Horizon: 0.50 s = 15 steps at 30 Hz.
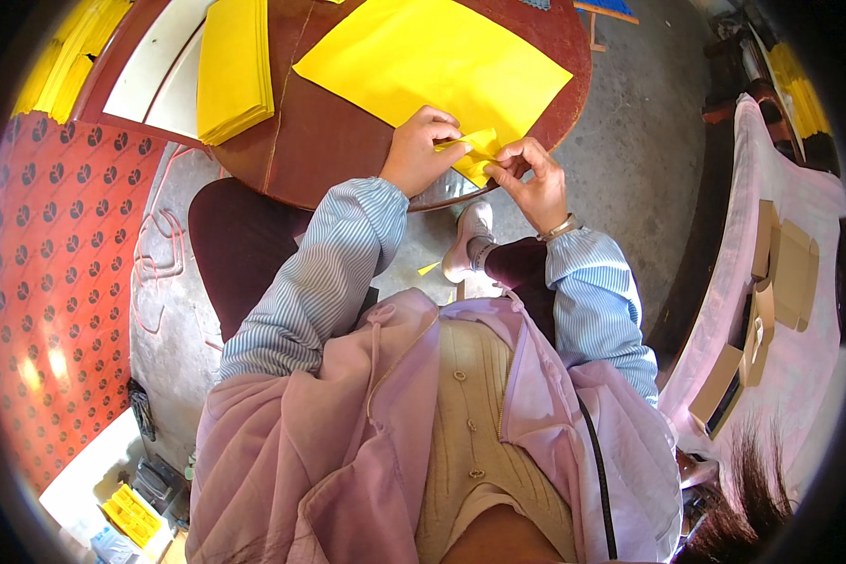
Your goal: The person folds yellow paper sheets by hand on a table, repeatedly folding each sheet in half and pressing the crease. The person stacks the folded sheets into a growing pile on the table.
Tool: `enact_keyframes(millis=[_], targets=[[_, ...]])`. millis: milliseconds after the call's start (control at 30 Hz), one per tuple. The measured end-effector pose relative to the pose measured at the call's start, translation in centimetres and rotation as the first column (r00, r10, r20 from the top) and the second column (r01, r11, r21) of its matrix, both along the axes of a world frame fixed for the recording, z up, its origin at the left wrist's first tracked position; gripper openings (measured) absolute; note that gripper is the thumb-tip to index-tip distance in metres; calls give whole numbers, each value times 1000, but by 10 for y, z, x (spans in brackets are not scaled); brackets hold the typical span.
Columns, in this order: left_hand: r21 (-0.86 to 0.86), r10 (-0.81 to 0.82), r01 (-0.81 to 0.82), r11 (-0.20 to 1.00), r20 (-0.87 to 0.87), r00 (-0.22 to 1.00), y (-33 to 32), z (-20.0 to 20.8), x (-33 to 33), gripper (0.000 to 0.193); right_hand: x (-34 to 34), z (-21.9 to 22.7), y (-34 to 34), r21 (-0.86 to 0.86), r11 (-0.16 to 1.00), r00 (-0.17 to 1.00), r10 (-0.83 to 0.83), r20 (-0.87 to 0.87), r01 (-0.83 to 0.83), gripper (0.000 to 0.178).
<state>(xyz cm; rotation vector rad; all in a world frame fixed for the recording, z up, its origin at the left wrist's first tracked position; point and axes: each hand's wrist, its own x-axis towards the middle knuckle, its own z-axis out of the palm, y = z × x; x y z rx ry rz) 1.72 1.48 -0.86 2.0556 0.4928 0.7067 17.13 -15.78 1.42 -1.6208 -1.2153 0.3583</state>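
Observation:
A large flat yellow sheet [432,58], which looks like cloth or felt, lies across the round brown table [301,141]. Its near corner is bunched up between my two hands at the table's front edge. My left hand [425,150] has its fingers closed on the gathered part. On the other side, my right hand [533,179] pinches the same corner between thumb and forefinger, with the other fingers curled. The folded bit between them stands up from the sheet. To the left, a thick stack of folded yellow sheets [235,70] rests on the table.
An orange-red patterned board [66,282] stands at the left, near a pink hose or cord on the grey floor. At the right, opened cardboard boxes [761,320] lie on a pink-covered surface [818,376]. My shoe [468,240] is below the table edge.

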Motion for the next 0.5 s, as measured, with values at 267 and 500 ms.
enact_keyframes(millis=[267, 500], targets=[[-79, 35, -37, 996, -35, 999, 1, 1, 4, 23, -4, 1, -1, 21, 1000, 999, 7, -32, -6, 23], [-150, 46, -48, 987, -19, 999, -3, 4, 4, 20, -3, 2, -4, 19, 999, 998, 26, 52, -27, 25]])
